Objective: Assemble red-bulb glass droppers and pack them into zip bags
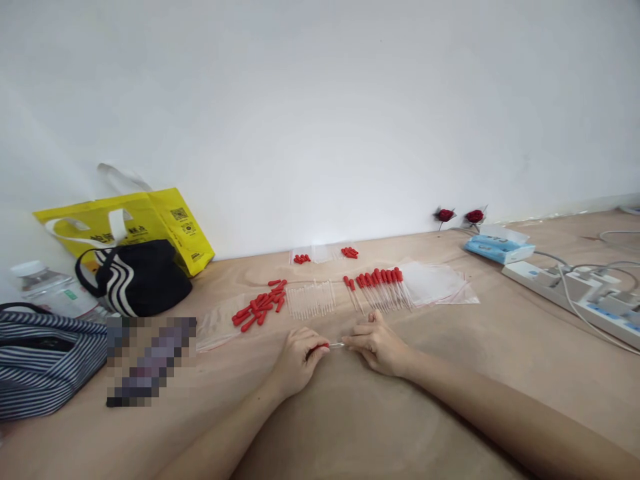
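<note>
Between the fingertips of my left hand (pixel 298 359) is a red rubber bulb (pixel 325 346), mostly hidden by the thumb and fingers. My right hand (pixel 381 347) pinches a thin clear glass tube (pixel 337 345), whose left end meets the bulb; whether it sits inside cannot be seen. Beyond my left hand lies a loose pile of red rubber bulbs (pixel 260 307). A row of clear glass tubes (pixel 312 300) lies in front of both hands. Past my right hand, several droppers (pixel 384 276) with red bulbs lie side by side.
Clear plastic bags (pixel 433 283) lie right of the droppers; another bag (pixel 320 253) with small red bulbs lies by the wall. At left are a yellow bag (pixel 165 220), a black pouch (pixel 160 277) and a striped bag (pixel 45 367). Tissues (pixel 500 248) and a power strip (pixel 530 277) stand right.
</note>
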